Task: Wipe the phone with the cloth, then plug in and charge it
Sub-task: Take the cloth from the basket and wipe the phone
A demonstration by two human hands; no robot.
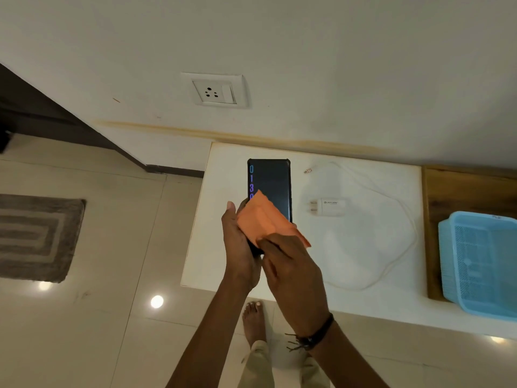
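Note:
A black phone in a dark case is held upright above the white table, its screen lit with coloured digits along the left edge. My left hand grips its lower part from the left. My right hand presses a folded orange cloth against the lower screen. A white charger adapter lies on the table to the right, its white cable looping round to a small plug end. A wall socket with a switch sits above the table.
A light blue plastic basket stands on a wooden surface at the right. A grey striped mat lies on the tiled floor at the left. My bare foot is below the table edge.

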